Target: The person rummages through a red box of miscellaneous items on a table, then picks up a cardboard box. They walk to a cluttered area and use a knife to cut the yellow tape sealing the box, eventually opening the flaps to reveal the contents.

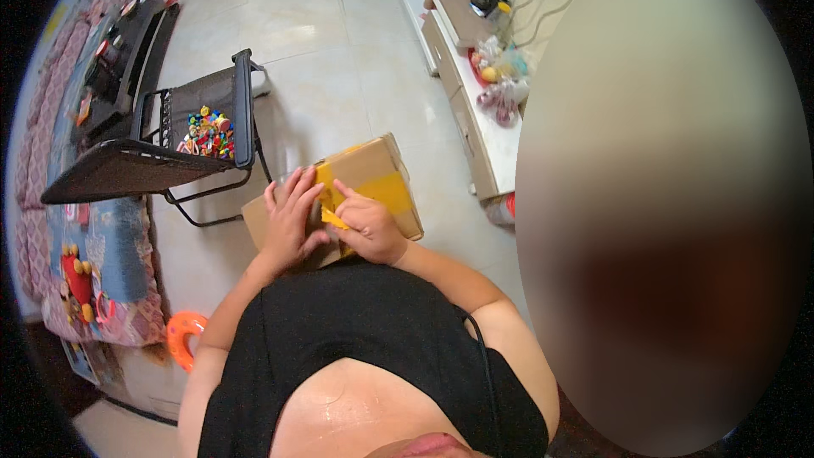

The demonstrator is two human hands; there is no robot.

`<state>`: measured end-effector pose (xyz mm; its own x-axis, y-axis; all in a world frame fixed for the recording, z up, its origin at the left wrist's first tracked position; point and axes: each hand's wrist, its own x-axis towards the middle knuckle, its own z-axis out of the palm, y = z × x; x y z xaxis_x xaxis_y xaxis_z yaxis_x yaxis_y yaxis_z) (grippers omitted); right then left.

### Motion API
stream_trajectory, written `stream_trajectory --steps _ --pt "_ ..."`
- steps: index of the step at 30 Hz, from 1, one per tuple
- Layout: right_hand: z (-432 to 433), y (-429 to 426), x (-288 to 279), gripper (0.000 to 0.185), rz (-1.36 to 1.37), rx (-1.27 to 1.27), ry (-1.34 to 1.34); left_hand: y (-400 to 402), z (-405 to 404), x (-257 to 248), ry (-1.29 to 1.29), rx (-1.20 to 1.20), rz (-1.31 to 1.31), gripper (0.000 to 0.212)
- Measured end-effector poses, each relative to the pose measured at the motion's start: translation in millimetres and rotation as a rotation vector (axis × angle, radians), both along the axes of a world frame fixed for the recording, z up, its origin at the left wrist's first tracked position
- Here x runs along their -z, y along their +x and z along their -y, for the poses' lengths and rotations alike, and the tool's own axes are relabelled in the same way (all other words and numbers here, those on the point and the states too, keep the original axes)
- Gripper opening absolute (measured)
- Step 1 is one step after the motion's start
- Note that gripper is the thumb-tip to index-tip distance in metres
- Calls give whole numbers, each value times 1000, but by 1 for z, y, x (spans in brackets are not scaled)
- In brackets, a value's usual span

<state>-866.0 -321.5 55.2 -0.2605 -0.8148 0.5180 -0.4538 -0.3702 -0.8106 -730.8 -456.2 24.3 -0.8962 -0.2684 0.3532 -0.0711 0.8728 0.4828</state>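
Note:
A brown cardboard box point(362, 165) is in front of my body, with yellow packing tape point(388, 193) stuck across it. My left hand point(292, 213) lies spread on the box, its fingertips at the tape's edge. In my right hand point(367, 222), a loose piece of yellow tape point(333, 217) is pinched between thumb and fingers. The right index finger points toward the taped surface near the left fingertips. A cardboard flap point(254, 219) juts out on the left, partly behind my left hand. The near side of the box is hidden by my hands and torso.
Left of the box stands a black folding chair point(197, 86) with small colourful toys point(208, 133) on its seat. Beyond it are a black table point(121, 86) and a covered sofa point(121, 248). A white cabinet point(480, 146) runs along the right. An orange swim ring point(181, 340) lies lower left.

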Motion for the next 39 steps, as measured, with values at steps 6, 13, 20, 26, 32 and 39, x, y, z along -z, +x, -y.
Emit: stream_trajectory --steps 6,13,20,26,32,39 --pt "1 -113 5 27 33 -11 144 -136 2 3 194 -62 -139 20" --pt "30 -202 13 26 10 26 181 -255 57 2 75 361 -173 13" --pt "122 -286 30 26 -291 55 230 -345 165 13 -79 537 -181 27" --pt "234 -366 24 24 -332 105 275 -426 277 11 -261 582 -217 30" --pt "327 -416 16 25 -203 166 318 -491 382 13 -267 648 -300 21" --pt "440 -520 21 25 -339 186 439 -548 483 47 -171 385 -177 13"
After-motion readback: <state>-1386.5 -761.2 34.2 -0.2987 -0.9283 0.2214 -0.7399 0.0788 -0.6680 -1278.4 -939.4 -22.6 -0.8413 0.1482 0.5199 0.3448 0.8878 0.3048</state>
